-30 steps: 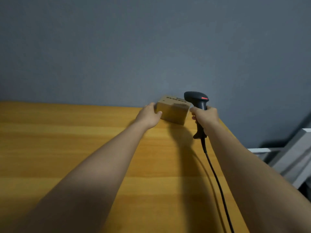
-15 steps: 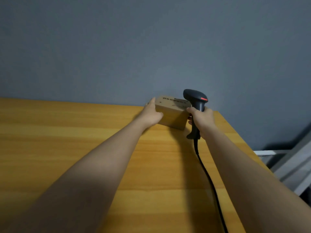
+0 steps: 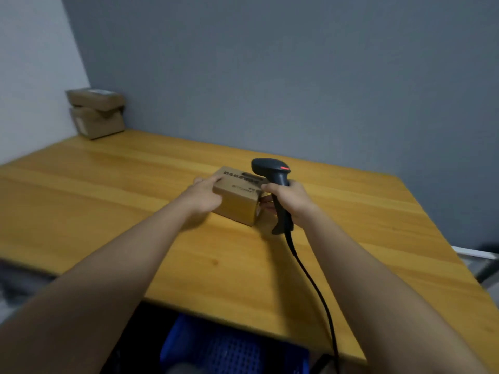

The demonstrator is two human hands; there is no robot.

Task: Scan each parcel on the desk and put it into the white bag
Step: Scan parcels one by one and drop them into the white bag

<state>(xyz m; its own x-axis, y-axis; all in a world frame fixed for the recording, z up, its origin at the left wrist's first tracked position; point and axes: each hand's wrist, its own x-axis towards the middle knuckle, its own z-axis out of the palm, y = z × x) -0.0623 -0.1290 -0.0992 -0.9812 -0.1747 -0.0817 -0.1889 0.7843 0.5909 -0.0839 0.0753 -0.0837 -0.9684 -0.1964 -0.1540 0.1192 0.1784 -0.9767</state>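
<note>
Left hand point(image 3: 204, 197) grips the left end of a small cardboard parcel point(image 3: 239, 197), fingers curled over its top edge. The parcel sits on the wooden desk point(image 3: 108, 190), mid-desk toward the far side, printed text on its top face.

Right hand point(image 3: 290, 198) is wrapped tight around the handle of a black handheld barcode scanner point(image 3: 272, 179), just beside the parcel's right end; its fingertips look to be touching the box. Scanner head is above the parcel's top right corner, red mark on top. Its black cable point(image 3: 313, 279) runs back across the desk and off the near edge.

Two more cardboard parcels point(image 3: 95, 113) stacked in the far-left corner against the wall. Blue perforated crate point(image 3: 232, 349) under the desk's near edge.
</note>
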